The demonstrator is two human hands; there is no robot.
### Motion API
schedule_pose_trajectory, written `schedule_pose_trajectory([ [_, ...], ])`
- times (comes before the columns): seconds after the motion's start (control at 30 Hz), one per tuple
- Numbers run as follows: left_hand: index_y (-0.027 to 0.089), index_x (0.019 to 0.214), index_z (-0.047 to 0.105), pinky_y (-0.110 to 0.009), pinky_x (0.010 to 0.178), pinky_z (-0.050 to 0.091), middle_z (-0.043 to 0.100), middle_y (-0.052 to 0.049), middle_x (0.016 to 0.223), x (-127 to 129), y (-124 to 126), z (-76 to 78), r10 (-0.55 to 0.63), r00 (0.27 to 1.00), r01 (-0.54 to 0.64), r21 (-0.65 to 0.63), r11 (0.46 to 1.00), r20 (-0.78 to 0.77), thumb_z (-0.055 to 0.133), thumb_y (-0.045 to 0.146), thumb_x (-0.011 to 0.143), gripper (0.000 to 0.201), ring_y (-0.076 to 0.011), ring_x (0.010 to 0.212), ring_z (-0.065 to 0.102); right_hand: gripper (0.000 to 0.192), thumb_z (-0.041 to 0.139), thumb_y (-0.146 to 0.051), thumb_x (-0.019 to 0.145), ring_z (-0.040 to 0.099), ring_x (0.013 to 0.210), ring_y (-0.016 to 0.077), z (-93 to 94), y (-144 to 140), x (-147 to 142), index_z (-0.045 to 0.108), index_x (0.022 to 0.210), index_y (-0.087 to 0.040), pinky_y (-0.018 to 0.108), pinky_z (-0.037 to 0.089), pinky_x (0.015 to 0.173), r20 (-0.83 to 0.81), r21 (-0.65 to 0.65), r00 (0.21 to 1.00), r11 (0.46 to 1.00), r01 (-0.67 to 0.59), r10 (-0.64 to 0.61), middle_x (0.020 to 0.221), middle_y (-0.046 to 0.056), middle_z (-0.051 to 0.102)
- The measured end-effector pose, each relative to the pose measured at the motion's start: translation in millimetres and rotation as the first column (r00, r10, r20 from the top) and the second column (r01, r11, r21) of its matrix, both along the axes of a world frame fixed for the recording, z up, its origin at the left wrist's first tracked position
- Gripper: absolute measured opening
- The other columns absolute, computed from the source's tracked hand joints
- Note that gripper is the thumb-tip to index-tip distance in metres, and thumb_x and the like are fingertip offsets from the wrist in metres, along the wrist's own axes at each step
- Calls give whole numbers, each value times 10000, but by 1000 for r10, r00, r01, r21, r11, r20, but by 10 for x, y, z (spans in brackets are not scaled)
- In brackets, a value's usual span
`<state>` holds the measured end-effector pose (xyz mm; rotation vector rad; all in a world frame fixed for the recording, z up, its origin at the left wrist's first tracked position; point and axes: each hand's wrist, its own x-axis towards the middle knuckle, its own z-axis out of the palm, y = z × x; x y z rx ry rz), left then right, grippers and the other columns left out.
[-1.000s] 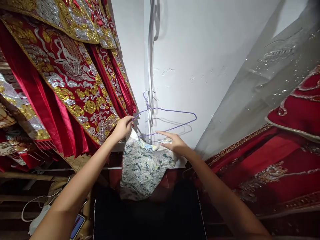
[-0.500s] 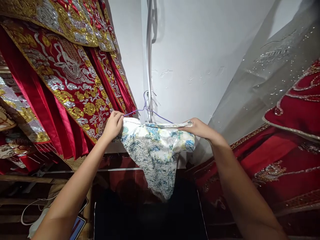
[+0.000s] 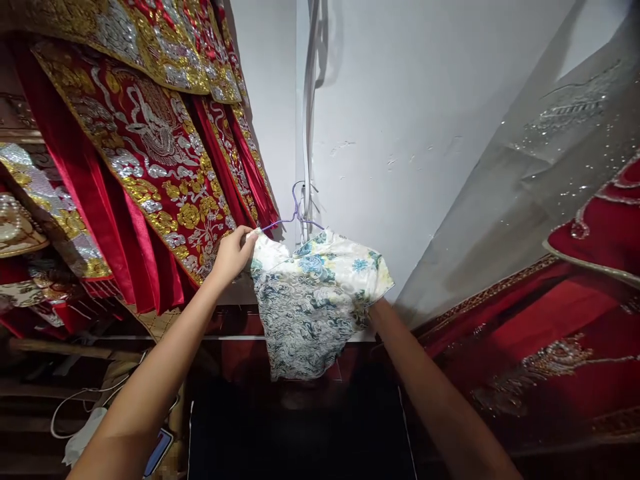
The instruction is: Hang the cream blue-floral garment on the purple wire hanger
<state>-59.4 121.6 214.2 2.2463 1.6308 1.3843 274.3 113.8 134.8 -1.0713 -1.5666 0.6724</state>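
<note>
A short-sleeved blouse (image 3: 310, 313) with a white, blue and yellow floral pattern hangs on a thin purple hanger (image 3: 296, 215). The hanger's hook is up at a hook on the wall. My left hand (image 3: 234, 255) pinches the blouse's left shoulder together with that end of the hanger. On the other side, my right hand (image 3: 381, 312) goes in under the right sleeve, so only its wrist part shows. The cloth hides its fingers. That sleeve is spread out over the hand, and the hanger's right arm runs under the blouse near the neckline.
Red costumes (image 3: 150, 133) with gold and silver embroidery hang close on the left. At right is a red beaded gown (image 3: 525, 320) beside a clear plastic cover (image 3: 500, 193). Below left lie a phone (image 3: 159, 452) and a white cable (image 3: 56, 423) by a wooden rack.
My right hand has gone from holding the blouse's shoulder on the outside to under the sleeve. The right shoulder and sleeve have risen and spread. My left hand keeps its hold.
</note>
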Motion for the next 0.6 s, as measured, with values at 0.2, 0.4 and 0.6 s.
schedule_pose_trajectory([
  [0.2,188,1149,545,-311,765,449,665,-73,973,-38,102,-29,74,996,-75,24,997,57,546,416,912,329,-216,866,625,817,381,-773,853,681,1082,339,432,-19,273,578,1321,-132,474,572,879,-370,-82,929,996,-34,1,1147,155,718],
  [0.4,199,1066,573,-308,713,452,668,-43,925,73,73,130,-18,999,19,-26,999,52,540,449,917,293,-202,785,612,657,398,-714,905,685,1055,282,988,-390,-127,610,1320,-252,429,570,872,-270,-63,958,991,-120,99,1116,82,721],
  [0.6,180,874,643,-327,798,485,662,-41,845,124,-231,65,-368,930,365,-199,909,25,442,467,979,366,-194,808,615,582,809,-474,721,654,1132,300,940,-1228,-299,678,1269,-328,402,514,997,268,-328,532,595,-734,803,1244,33,692],
])
